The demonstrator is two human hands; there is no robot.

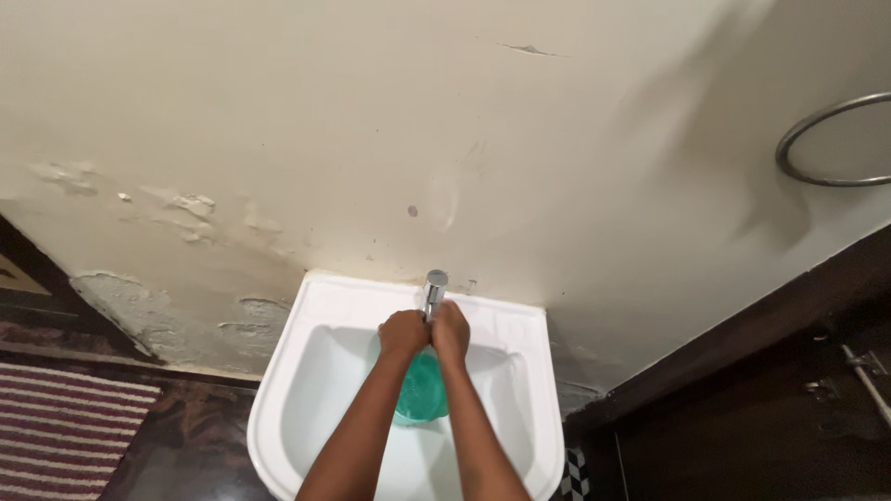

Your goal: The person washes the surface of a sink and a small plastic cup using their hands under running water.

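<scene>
Both hands meet over the basin: the left hand (pixel 403 334) and the right hand (pixel 450 330) are curled into loose fists, knuckles up, pressed side by side just under the tap; whether either grips anything cannot be told from above. Below them, partly hidden by the forearms, a green plastic mug (pixel 423 391) sits inside the white washbasin (pixel 306 371), near its middle. Just beyond the knuckles stands the chrome tap (pixel 434 289) on the basin's back ledge. Farther off rises the cream wall (pixel 371 121) with peeling paint, a metal towel ring (pixel 829 141) at its right, and a striped mat (pixel 65 431) on the floor at left
</scene>
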